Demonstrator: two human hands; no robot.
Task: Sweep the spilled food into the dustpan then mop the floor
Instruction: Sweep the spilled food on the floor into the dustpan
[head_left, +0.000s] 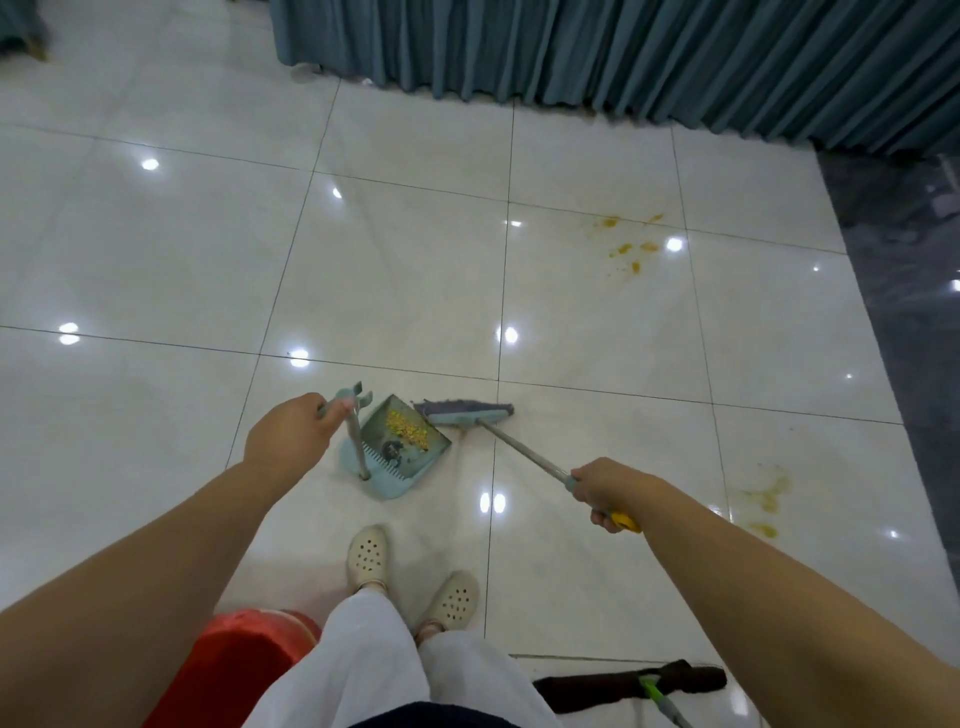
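A pale blue dustpan (382, 480) stands on the white tile floor with a heap of yellow food bits (408, 427) inside it. My left hand (291, 439) grips the top of the dustpan's upright handle (353, 421). My right hand (610, 491) grips the broom's grey pole near its yellow end. The broom head (465, 413) lies on the floor right beside the dustpan's open mouth. Orange-yellow stains (626, 244) mark the tile far to the right, and more stains (761, 499) lie near my right arm.
A flat mop with a dark pad (631, 683) and green joint lies on the floor at the bottom right. A red object (234, 660) sits at the bottom left. Teal curtains (623, 57) hang along the back. Dark tiles (914, 312) border the right side.
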